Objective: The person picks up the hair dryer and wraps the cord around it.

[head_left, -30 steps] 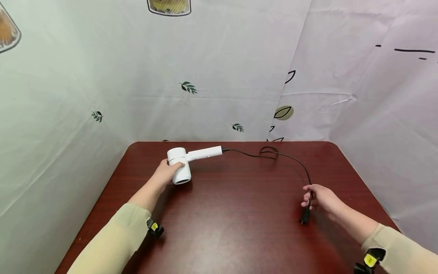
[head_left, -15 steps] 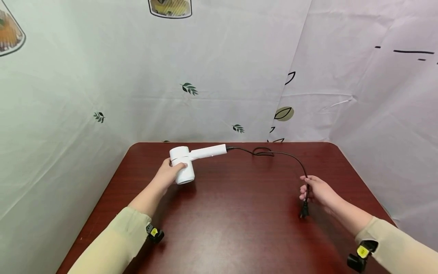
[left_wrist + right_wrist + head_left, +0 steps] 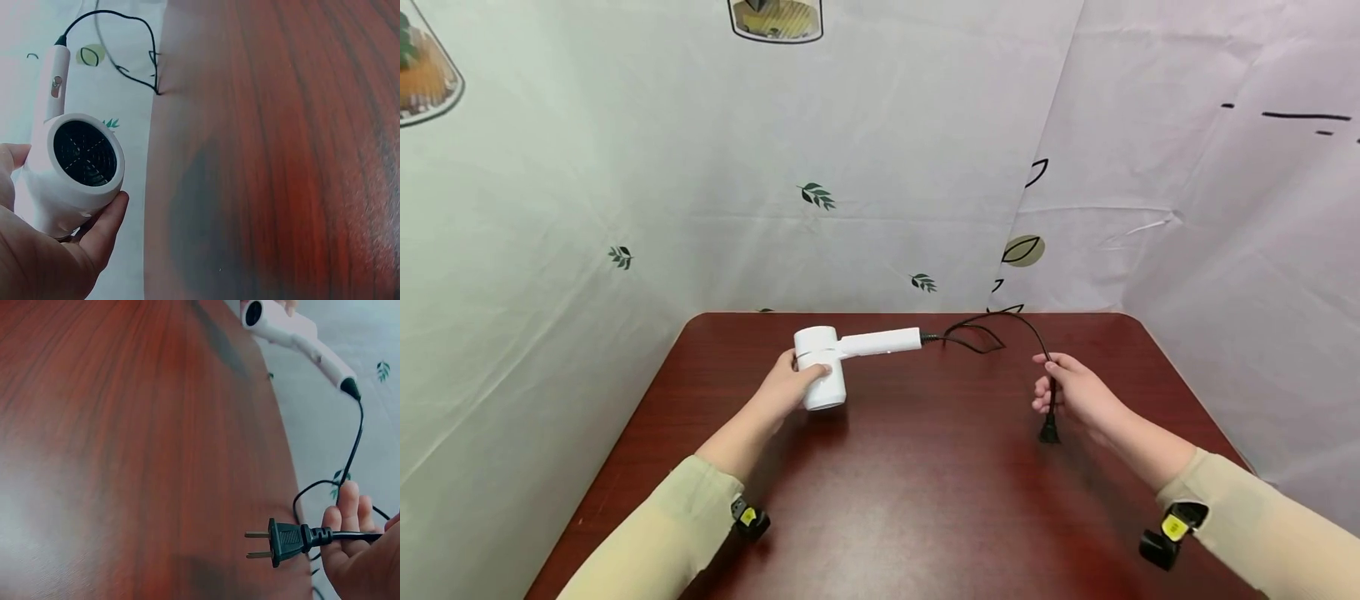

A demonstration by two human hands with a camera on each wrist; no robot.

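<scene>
Left grip [image 3: 786, 388] holds dryer [image 3: 831, 350] near far table edge [image 3: 880, 317]; right grip [image 3: 1077, 390], apart, cord [image 3: 350, 535].

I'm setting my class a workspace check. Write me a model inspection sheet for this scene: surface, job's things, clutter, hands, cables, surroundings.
Surface: reddish-brown table, glossy, wood-grained.
Job's things: white hair dryer, seemingly raised off the table; black plug with two prongs.
Clutter: nothing seen.
Hands: left hand grips the dryer's head; right hand holds the black cord just behind the plug.
Cables: the cord runs from the dryer's handle to the plug, with a loose loop between; the plug is in no socket.
Surroundings: pale, creased sheets with leaf prints behind the table.
</scene>
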